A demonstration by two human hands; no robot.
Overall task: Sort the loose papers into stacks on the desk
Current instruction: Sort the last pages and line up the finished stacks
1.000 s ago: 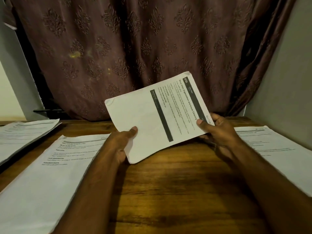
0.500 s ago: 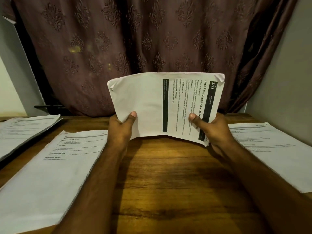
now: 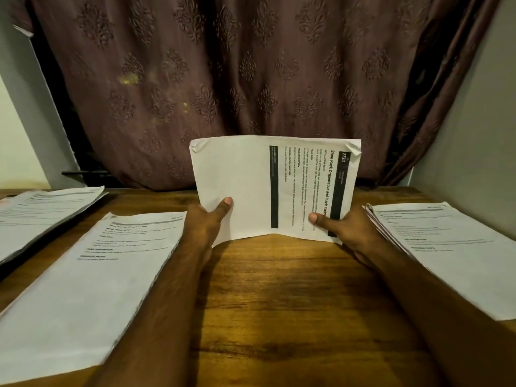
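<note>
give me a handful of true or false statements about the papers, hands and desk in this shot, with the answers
1. Both hands hold one bundle of papers upright over the desk. True: the left hand and the right hand each grip its lower edge.
2. The held front page has its text running sideways. True.
3. The desk surface is white plastic. False: it is brown wood.
4. No paper lies to the right of the hands. False: a right stack lies there.
5. Two stacks lie on the left. True: a near left stack and a far left stack.
</note>
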